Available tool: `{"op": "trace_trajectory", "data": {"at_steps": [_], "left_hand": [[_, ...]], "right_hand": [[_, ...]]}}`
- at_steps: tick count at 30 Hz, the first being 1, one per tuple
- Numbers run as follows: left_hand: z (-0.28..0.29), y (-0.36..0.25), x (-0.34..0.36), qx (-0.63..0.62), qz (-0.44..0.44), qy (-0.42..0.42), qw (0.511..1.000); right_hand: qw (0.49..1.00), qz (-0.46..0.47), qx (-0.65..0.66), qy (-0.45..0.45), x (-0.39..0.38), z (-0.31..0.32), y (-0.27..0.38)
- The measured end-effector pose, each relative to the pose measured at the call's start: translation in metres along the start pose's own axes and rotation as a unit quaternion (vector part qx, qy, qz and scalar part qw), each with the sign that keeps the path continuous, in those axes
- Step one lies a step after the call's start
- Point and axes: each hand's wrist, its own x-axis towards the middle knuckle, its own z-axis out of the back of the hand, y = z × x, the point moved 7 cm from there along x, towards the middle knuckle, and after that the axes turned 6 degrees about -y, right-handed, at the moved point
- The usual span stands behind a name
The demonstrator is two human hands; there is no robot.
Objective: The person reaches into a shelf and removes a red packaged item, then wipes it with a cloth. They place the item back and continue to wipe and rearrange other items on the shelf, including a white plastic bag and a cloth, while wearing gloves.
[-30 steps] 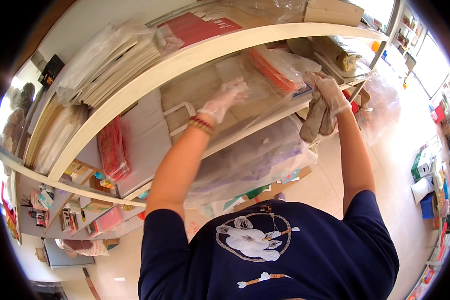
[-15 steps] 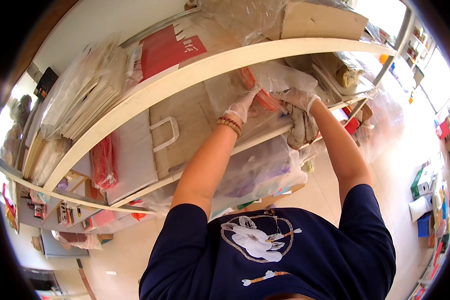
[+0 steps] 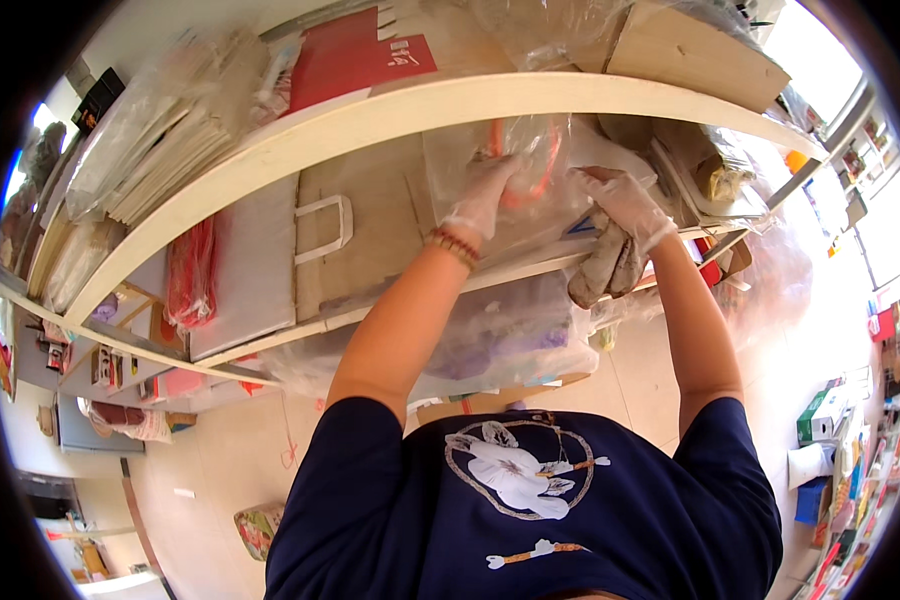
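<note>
My left hand [image 3: 485, 195], in a thin translucent glove with a beaded bracelet at the wrist, reaches into the shelf under the white front rail. Its fingers close on a clear plastic bag [image 3: 535, 150] with an orange-red strip along it. To its right, my right hand [image 3: 625, 205], gloved the same way, has curled fingers a little apart from the bag. A stained grey cloth [image 3: 608, 268] hangs from under its palm, over the shelf's lower edge. The right hand appears to grip this cloth, though the fingers around it are partly hidden.
A flat cardboard piece with a white handle [image 3: 328, 228] lies on the shelf, left of my hands. Further left is a red bundle in plastic [image 3: 192, 272]. Above, the white rail [image 3: 430, 105] crosses in front, with a red box [image 3: 355, 60] and cardboard [image 3: 695, 50] over it.
My right hand has drawn away from the orange-red strip to the right, the cloth staying under it. The bag now stands more spread above my left hand. The whole view has shifted slightly.
</note>
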Motion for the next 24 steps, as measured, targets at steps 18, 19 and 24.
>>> {"op": "trace_trajectory", "data": {"at_steps": [18, 19, 24], "left_hand": [[0.123, -0.042, -0.228, 0.219, -0.140, 0.079, 0.962], [0.134, -0.041, -0.237, 0.166, -0.127, 0.073, 0.975], [0.174, -0.038, -0.263, -0.125, -0.056, 0.049, 0.989]], "right_hand": [[0.893, 0.165, -0.192, -0.372, -0.092, -0.056, 0.152], [0.888, 0.139, -0.203, -0.388, -0.083, -0.046, 0.138], [0.965, 0.005, 0.078, -0.249, -0.080, -0.066, 0.068]]}}
